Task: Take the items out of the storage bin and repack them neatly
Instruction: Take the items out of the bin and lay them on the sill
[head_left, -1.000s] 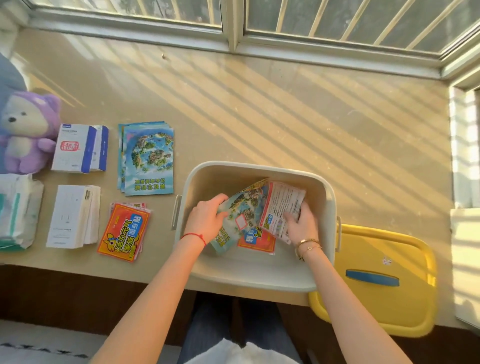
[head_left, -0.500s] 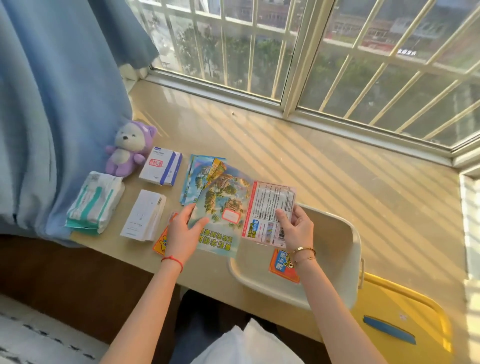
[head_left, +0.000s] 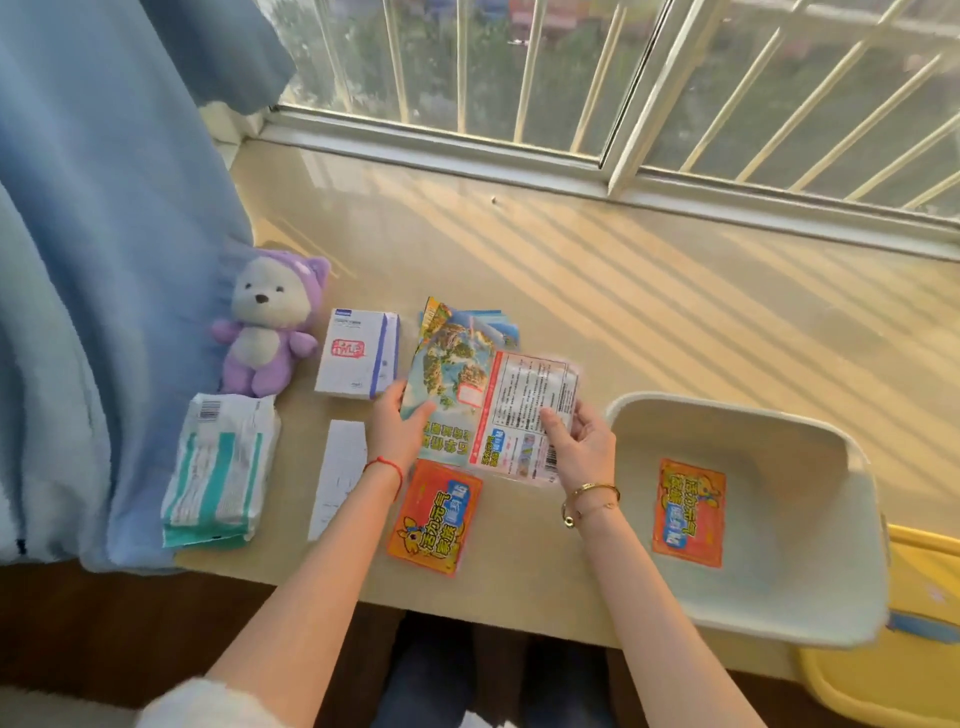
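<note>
Since half a second back you'd swung the blue map packets (head_left: 447, 384) left, out past the storage bin (head_left: 748, 519), over the matching stack (head_left: 493, 325) on the surface (head_left: 649, 312), presumably sorting like with like. Your left hand (head_left: 396, 427) pinched the near-left edge and your right hand (head_left: 582, 447) gripped the white-backed packet (head_left: 530, 410), both grasping, fanned so you could read them. One orange packet (head_left: 688, 512) lay in the bin; another (head_left: 435, 517) sat near you beside the white box (head_left: 337, 475).
</note>
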